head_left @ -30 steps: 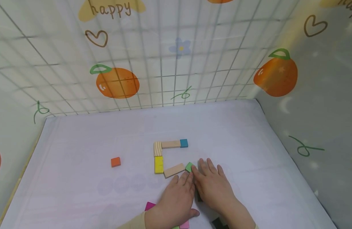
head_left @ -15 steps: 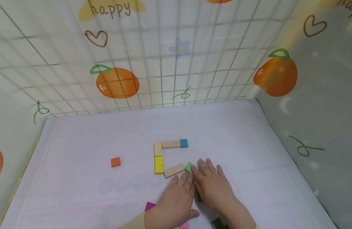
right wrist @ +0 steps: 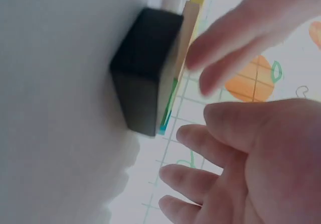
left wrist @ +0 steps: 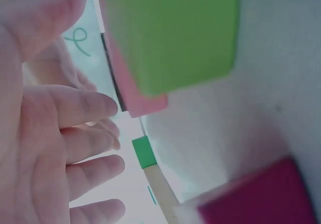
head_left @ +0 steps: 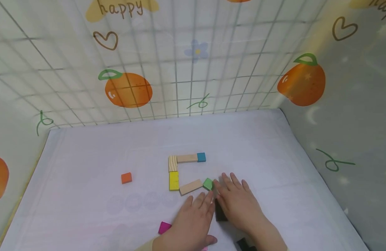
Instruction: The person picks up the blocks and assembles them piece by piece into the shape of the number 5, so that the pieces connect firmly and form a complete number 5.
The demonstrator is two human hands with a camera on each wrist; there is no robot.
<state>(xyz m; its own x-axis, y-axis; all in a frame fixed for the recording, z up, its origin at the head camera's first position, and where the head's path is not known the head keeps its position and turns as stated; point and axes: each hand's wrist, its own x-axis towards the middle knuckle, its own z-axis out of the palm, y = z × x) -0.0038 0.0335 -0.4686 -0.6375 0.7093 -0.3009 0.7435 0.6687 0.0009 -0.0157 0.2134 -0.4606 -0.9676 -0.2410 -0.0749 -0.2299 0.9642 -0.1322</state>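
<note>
- From here I see the left hand (head_left: pixel 193 219) and right hand (head_left: pixel 240 204) with fingers extended, gripping nothing.
- The green block (head_left: pixel 208 184) sits by their fingertips, at the end of the slanted wooden block (head_left: pixel 191 187); I judge straight fingers suit nudging it into line.
- Compared with half a second ago, the right hand lies farther right, baring more of the black block (head_left: pixel 220 212).

Left hand (head_left: pixel 193 223) and right hand (head_left: pixel 240 204) sit just apart, backs up, fingers reaching forward, fairly straight.
</note>
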